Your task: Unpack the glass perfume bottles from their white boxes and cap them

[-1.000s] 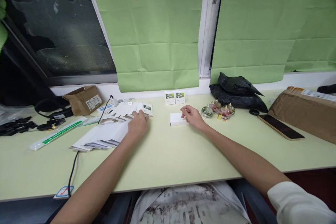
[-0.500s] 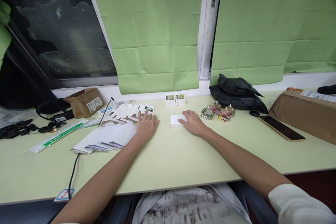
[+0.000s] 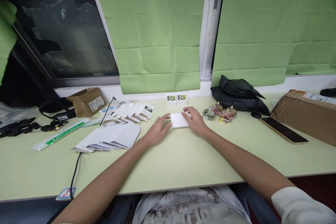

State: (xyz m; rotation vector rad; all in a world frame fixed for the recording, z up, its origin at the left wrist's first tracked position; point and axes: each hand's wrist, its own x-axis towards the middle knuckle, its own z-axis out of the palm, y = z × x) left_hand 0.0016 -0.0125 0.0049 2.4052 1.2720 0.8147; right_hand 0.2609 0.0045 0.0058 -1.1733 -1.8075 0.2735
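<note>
A small white box (image 3: 179, 120) lies on the table in front of me. My right hand (image 3: 193, 120) grips it at its right end, the fingers behind and the thumb on the near side. To its left, my left hand (image 3: 159, 127) is open with fingers and thumb apart, the fingertips close to the box's left edge; I cannot tell whether they touch it. Further left lie a fanned stack of flat white cartons (image 3: 112, 136) and, behind it, several more white folded cartons (image 3: 131, 112). Two small white boxes with green pictures (image 3: 172, 100) stand side by side near the wall.
Glittery packaged ornaments (image 3: 219, 112) and black plastic bags (image 3: 238, 94) lie behind my right hand. A phone (image 3: 283, 130) and a big cardboard box (image 3: 307, 115) are at the right. On the left are an open brown box (image 3: 86, 102), cables and a green-white packet (image 3: 61, 134).
My left hand has left the folded cartons and moved right, to beside the small white box. The box's broad white face now shows more; my right hand remains on it.
</note>
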